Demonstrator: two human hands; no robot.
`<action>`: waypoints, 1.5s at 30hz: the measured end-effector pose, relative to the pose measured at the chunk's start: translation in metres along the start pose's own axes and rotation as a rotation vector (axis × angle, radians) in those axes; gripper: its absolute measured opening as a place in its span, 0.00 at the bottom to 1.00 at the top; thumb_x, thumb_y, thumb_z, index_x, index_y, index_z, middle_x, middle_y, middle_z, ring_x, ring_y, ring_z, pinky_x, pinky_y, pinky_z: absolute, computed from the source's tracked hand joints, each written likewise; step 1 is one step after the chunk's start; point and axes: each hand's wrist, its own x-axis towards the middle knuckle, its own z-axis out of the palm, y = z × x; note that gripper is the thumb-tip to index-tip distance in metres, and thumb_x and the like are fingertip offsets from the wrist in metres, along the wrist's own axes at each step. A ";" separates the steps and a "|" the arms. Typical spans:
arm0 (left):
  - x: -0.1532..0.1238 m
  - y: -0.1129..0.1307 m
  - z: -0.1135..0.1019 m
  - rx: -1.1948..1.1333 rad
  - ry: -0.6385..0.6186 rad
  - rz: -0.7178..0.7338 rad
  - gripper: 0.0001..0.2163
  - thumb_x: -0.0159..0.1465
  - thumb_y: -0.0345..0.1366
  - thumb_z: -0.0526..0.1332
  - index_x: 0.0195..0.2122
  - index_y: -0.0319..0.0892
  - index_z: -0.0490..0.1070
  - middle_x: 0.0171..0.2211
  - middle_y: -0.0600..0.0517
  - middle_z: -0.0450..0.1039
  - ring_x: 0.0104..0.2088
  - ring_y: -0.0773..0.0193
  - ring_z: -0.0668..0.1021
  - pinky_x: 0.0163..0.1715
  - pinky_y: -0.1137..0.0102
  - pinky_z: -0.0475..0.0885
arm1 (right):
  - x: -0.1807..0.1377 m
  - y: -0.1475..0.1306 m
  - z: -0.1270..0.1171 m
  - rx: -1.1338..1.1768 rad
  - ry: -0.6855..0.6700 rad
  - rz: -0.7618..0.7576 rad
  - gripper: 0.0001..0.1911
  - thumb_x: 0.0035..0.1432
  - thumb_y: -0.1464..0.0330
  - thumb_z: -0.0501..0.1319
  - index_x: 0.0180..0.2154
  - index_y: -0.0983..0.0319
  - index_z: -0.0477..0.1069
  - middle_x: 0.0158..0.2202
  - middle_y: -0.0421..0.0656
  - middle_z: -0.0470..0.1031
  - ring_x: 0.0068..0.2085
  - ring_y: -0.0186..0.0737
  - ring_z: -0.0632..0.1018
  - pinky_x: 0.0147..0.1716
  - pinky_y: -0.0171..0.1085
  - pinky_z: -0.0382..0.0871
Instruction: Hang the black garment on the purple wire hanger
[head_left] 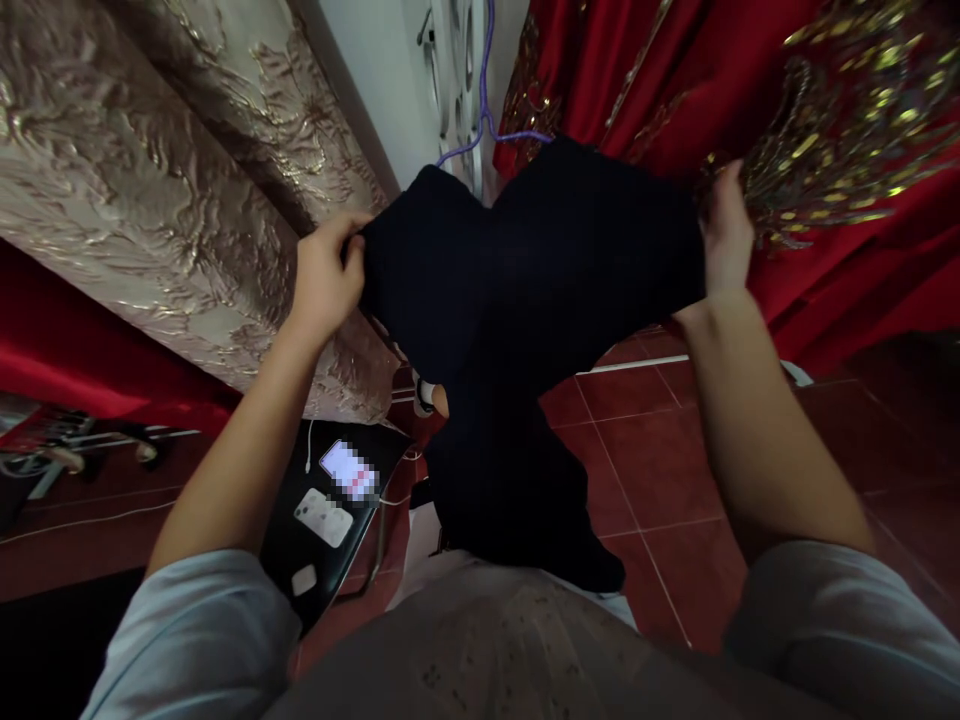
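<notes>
A dark navy garment, which looks like a short-sleeved top (517,270), hangs from a purple hanger (486,118) in front of me. My left hand (330,272) is closed on its left side edge, thumb and fingers pinching the cloth. At the opposite edge, my right hand (726,235) grips the cloth, its fingers partly hidden behind the fabric. Between the hands the garment is spread wide, and its lower part drapes down toward my body. The hanger's hook end lies beyond the top of the view.
Beige textured fabric (187,200) hangs at left, red fabric with gold sequins (847,130) at right. On a black seat or table (360,530) lie a lit phone (349,470), a white phone-shaped item (322,517) and a small white square (304,580). Red floor tiles (660,470) show below.
</notes>
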 end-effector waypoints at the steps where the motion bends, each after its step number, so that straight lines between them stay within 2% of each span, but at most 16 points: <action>1: -0.004 -0.001 0.001 0.001 0.027 0.009 0.05 0.64 0.36 0.67 0.41 0.48 0.75 0.44 0.54 0.78 0.55 0.51 0.74 0.67 0.52 0.60 | 0.001 -0.002 -0.003 0.033 -0.059 0.090 0.33 0.66 0.45 0.55 0.24 0.65 0.77 0.45 0.43 0.83 0.54 0.47 0.80 0.40 0.45 0.71; 5: -0.010 0.017 0.010 0.034 0.159 0.140 0.11 0.64 0.42 0.69 0.47 0.51 0.76 0.52 0.50 0.75 0.61 0.47 0.69 0.68 0.52 0.59 | 0.002 -0.018 -0.007 0.318 -0.093 0.364 0.14 0.54 0.55 0.70 0.32 0.60 0.81 0.44 0.50 0.83 0.54 0.50 0.81 0.45 0.46 0.75; 9: -0.011 0.051 0.024 0.079 0.204 0.253 0.15 0.68 0.47 0.67 0.52 0.48 0.75 0.54 0.48 0.73 0.59 0.49 0.70 0.64 0.52 0.63 | -0.016 -0.039 -0.002 0.466 0.136 0.230 0.14 0.55 0.57 0.70 0.38 0.59 0.82 0.41 0.46 0.81 0.49 0.47 0.82 0.54 0.47 0.73; 11: -0.013 0.073 0.033 -0.069 0.170 0.172 0.15 0.70 0.49 0.64 0.52 0.47 0.76 0.50 0.47 0.75 0.54 0.50 0.75 0.60 0.53 0.68 | -0.039 -0.058 0.003 0.369 0.106 0.151 0.19 0.59 0.53 0.68 0.47 0.57 0.80 0.46 0.43 0.80 0.52 0.46 0.81 0.55 0.47 0.73; 13: -0.017 0.096 0.040 -0.370 0.095 -0.014 0.16 0.71 0.50 0.62 0.49 0.44 0.76 0.46 0.46 0.77 0.50 0.52 0.78 0.57 0.57 0.71 | -0.066 -0.082 0.011 0.223 -0.166 0.053 0.21 0.62 0.52 0.66 0.53 0.54 0.78 0.47 0.42 0.79 0.51 0.46 0.80 0.50 0.45 0.75; 16: -0.026 0.124 0.043 -0.785 -0.086 -0.363 0.19 0.72 0.50 0.57 0.46 0.38 0.75 0.47 0.42 0.77 0.49 0.55 0.80 0.52 0.63 0.75 | -0.096 -0.112 0.026 0.162 -0.901 -0.201 0.25 0.61 0.51 0.68 0.54 0.59 0.76 0.45 0.46 0.80 0.45 0.45 0.80 0.43 0.42 0.76; 18: -0.037 0.133 0.038 -0.871 -0.190 -0.553 0.15 0.70 0.44 0.61 0.46 0.36 0.75 0.41 0.44 0.77 0.41 0.60 0.81 0.44 0.68 0.77 | -0.102 -0.117 0.035 0.206 -1.137 -0.280 0.24 0.63 0.52 0.66 0.53 0.62 0.75 0.47 0.49 0.80 0.47 0.45 0.80 0.46 0.42 0.75; 22: -0.063 0.129 0.016 -0.658 -0.397 -0.687 0.11 0.60 0.32 0.67 0.44 0.40 0.76 0.23 0.55 0.63 0.21 0.70 0.67 0.21 0.76 0.65 | -0.088 -0.076 0.043 0.169 -0.816 -0.164 0.14 0.69 0.59 0.61 0.52 0.58 0.75 0.50 0.46 0.78 0.53 0.43 0.79 0.56 0.43 0.72; 24: -0.071 0.124 0.003 -0.475 -0.521 -0.652 0.09 0.60 0.35 0.68 0.42 0.42 0.77 0.22 0.55 0.61 0.20 0.69 0.64 0.18 0.76 0.59 | -0.082 -0.044 0.045 0.073 -0.644 -0.082 0.21 0.67 0.58 0.63 0.59 0.55 0.71 0.60 0.48 0.73 0.62 0.48 0.73 0.63 0.48 0.66; 27: -0.069 0.114 -0.017 -0.266 -0.599 -0.550 0.09 0.60 0.39 0.70 0.39 0.40 0.80 0.23 0.51 0.65 0.22 0.67 0.65 0.18 0.75 0.59 | -0.082 -0.005 0.052 0.057 -0.661 0.082 0.36 0.64 0.53 0.64 0.69 0.52 0.59 0.73 0.48 0.56 0.71 0.54 0.62 0.68 0.55 0.61; 31: -0.054 0.090 -0.041 -0.219 -0.377 -0.437 0.07 0.58 0.36 0.69 0.34 0.38 0.80 0.22 0.51 0.66 0.22 0.70 0.64 0.21 0.77 0.59 | -0.080 0.008 0.063 0.350 -0.654 0.295 0.30 0.66 0.50 0.61 0.65 0.51 0.60 0.64 0.49 0.68 0.48 0.44 0.81 0.47 0.47 0.79; 34: -0.043 0.073 -0.052 -0.271 -0.301 -0.423 0.04 0.59 0.33 0.67 0.31 0.38 0.78 0.16 0.56 0.58 0.19 0.74 0.57 0.22 0.76 0.60 | -0.063 0.000 0.068 0.456 -0.406 0.340 0.31 0.61 0.50 0.67 0.60 0.50 0.62 0.47 0.42 0.76 0.28 0.32 0.75 0.27 0.35 0.74; 36: -0.039 0.067 -0.054 -0.297 -0.345 -0.422 0.05 0.58 0.34 0.68 0.29 0.38 0.78 0.14 0.58 0.56 0.18 0.75 0.54 0.21 0.76 0.58 | -0.050 -0.008 0.068 0.433 -0.366 0.341 0.26 0.58 0.49 0.69 0.53 0.53 0.69 0.38 0.39 0.74 0.25 0.29 0.70 0.23 0.32 0.67; 39: -0.033 0.063 -0.049 -0.221 -0.278 -0.372 0.07 0.59 0.37 0.70 0.34 0.38 0.80 0.17 0.54 0.66 0.17 0.74 0.61 0.19 0.75 0.54 | -0.038 -0.020 0.070 0.420 -0.508 0.384 0.25 0.59 0.43 0.66 0.33 0.60 0.72 0.25 0.37 0.66 0.22 0.28 0.65 0.20 0.31 0.59; 42: -0.028 0.063 -0.038 -0.092 -0.040 -0.194 0.15 0.58 0.41 0.74 0.45 0.42 0.80 0.29 0.51 0.78 0.25 0.67 0.73 0.22 0.71 0.65 | -0.027 -0.030 0.079 0.455 -0.425 0.464 0.30 0.59 0.41 0.63 0.25 0.60 0.67 0.21 0.38 0.63 0.22 0.30 0.65 0.21 0.32 0.60; 45: -0.031 0.069 -0.025 0.113 0.287 0.175 0.21 0.62 0.47 0.72 0.54 0.45 0.76 0.48 0.48 0.78 0.46 0.57 0.78 0.46 0.59 0.75 | 0.002 -0.037 0.090 0.482 -0.198 0.512 0.29 0.61 0.41 0.62 0.25 0.58 0.64 0.23 0.39 0.67 0.27 0.35 0.70 0.26 0.36 0.68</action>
